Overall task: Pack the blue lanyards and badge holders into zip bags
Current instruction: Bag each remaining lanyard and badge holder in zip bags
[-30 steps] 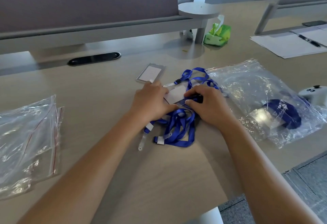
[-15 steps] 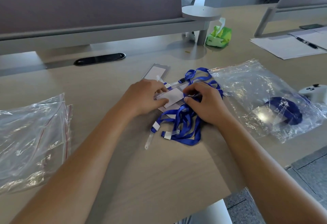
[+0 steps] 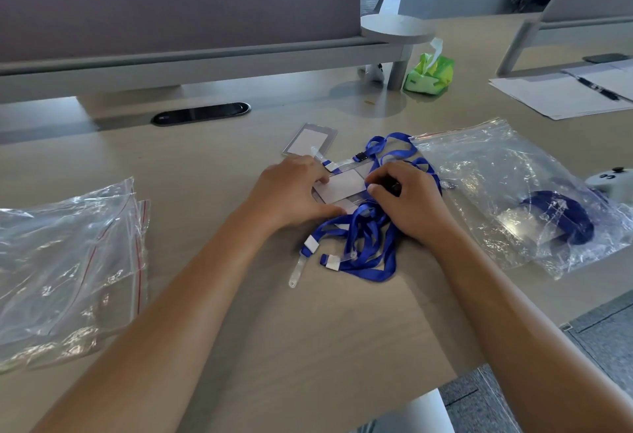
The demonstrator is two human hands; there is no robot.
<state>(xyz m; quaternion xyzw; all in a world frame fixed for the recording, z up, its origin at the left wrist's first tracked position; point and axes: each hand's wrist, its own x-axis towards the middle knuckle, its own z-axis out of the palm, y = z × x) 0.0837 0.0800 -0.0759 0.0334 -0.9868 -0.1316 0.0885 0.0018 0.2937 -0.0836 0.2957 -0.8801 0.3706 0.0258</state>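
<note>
Since the frame a second ago, both hands have slid slightly nearer the desk's front edge with the badge holder they work on, and the second badge holder (image 3: 310, 139) beyond them now shows almost whole instead of being touched by the left fingertips. At this moment the left hand (image 3: 291, 191) lies low on the wooden desk (image 3: 212, 193), fingers curled and pinching the left edge of the clear badge holder (image 3: 344, 186) with its white card inside. Opposite it, the right hand (image 3: 406, 201) has its fingers bent and its thumb pressed to the holder's right edge, gripping a small dark part there; what that part is cannot be told. Loose blue lanyards (image 3: 368, 244) lie tangled under and just in front of both hands, their white-tipped ends and a clear strap trailing toward the desk's front edge, one loop reaching back beside a black clip. To the right, touching the tangle, sits a filled zip bag (image 3: 507, 193) with a coiled blue lanyard and a holder inside. Well apart on the left lies a stack of empty zip bags (image 3: 68, 261) with red seal lines. Farther back stand a green tissue pack (image 3: 430, 73) and some papers (image 3: 561, 97).
</note>
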